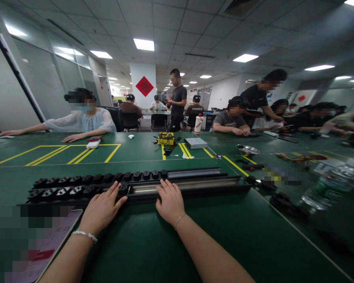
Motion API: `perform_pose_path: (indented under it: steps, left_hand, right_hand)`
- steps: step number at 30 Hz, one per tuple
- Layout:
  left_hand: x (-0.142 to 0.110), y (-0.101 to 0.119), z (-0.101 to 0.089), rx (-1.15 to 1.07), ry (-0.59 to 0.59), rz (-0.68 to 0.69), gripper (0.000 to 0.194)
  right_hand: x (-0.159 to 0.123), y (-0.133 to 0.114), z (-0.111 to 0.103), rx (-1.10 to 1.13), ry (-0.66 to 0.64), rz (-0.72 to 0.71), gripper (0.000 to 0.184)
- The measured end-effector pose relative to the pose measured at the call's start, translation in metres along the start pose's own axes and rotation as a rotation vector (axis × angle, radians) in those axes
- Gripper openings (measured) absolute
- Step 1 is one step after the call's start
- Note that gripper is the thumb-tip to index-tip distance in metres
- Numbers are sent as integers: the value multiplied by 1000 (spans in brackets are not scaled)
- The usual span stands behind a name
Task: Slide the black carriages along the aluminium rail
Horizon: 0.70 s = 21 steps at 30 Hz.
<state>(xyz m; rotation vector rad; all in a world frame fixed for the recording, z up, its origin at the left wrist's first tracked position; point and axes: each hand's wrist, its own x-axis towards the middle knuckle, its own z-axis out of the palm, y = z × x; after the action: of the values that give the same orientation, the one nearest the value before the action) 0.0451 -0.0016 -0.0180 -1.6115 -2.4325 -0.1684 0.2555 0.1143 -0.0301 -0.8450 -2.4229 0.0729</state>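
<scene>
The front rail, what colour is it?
The front rail is black outside, silvery inside; the head view shows it.

A green table [129, 247] bears black rails [200, 186], a phone [57, 240], a bowl [247, 149].

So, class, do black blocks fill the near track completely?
No, the near track shows a silvery strip right of its black blocks.

We count two hands: left hand [104, 206], right hand [170, 202]. Two bracelets [84, 235], two black rails [209, 188]. Round black pieces [146, 175]: around thirteen in back row, at least six in front. One grey box [195, 142], one metal bowl [247, 149].
</scene>
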Motion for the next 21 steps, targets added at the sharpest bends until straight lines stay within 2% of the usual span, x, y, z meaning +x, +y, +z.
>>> perform_pose_path:
  steps: [9, 21]
  left_hand:
    - [0, 0, 1, 32, 25, 20, 62]
    - [1, 0, 2, 62, -3, 34, 58]
  right_hand:
    - [-1, 1, 1, 15, 14, -10, 44]
    - [0, 2, 3, 12, 14, -12, 45]
